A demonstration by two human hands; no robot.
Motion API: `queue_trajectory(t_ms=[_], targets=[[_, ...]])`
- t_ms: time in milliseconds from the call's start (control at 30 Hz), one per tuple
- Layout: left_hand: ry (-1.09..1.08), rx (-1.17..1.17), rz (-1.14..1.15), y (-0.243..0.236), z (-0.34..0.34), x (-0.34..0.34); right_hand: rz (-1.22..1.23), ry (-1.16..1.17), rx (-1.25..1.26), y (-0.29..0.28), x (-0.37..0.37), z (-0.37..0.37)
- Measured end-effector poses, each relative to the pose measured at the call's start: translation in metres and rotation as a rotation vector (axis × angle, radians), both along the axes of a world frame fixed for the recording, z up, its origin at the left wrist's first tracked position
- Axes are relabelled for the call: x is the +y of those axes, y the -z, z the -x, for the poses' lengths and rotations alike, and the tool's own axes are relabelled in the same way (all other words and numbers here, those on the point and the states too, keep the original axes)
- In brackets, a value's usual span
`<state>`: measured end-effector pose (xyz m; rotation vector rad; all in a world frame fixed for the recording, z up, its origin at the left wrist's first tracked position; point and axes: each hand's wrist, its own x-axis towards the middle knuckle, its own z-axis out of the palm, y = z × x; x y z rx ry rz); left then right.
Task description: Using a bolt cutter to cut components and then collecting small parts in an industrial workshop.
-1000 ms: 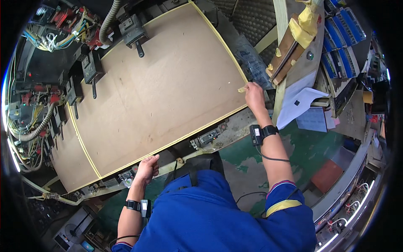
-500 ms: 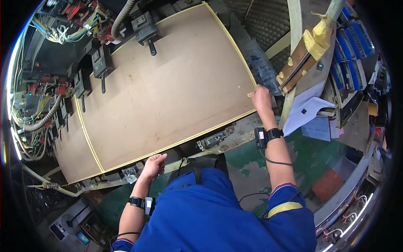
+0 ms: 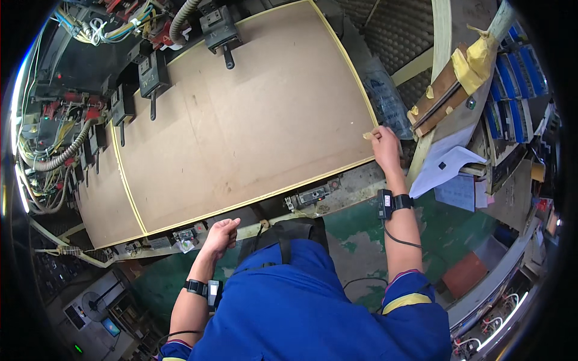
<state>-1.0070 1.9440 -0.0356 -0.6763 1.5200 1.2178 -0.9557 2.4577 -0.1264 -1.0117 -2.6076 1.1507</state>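
A large brown board (image 3: pixel 241 120) edged with strips of yellow tape (image 3: pixel 283 188) lies in front of me. My right hand (image 3: pixel 387 149) is at its near right corner, thumb and fingers pinched on a small scrap of yellowish tape (image 3: pixel 368 136). That scrap sticks out from the fingertips over the board's right edge; whether its end is stuck down I cannot tell. Just off the near edge, left of my body, my left hand (image 3: pixel 221 237) is closed in a loose fist, with nothing showing in it.
Black clamp blocks with handles (image 3: pixel 154 75) line the board's far left side, with hoses and wires behind. At right, a post carries a wooden block (image 3: pixel 442 90) with yellow tape scraps. A white paper sheet (image 3: pixel 445 165) and blue boxes (image 3: pixel 509 78) are beyond.
The view has shifted slightly. My right hand has turned a little at the corner, and more of the tape scrap shows at its fingertips. My left hand stays closed in place.
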Motion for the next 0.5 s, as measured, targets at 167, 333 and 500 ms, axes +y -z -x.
queue_trajectory(t_ms=[167, 333, 500], targets=[[0.058, 0.018, -0.041, -0.002, 0.007, 0.021, -0.272, -0.228, -0.124, 0.008, 0.007, 0.006], [0.034, -0.013, -0.133, -0.014, 0.026, 0.049, -0.191, -0.256, -0.089, 0.010, 0.009, 0.003], [0.135, -0.043, -0.237, -0.013, 0.037, 0.084, 0.082, -0.134, -0.036, 0.010, -0.004, -0.009]])
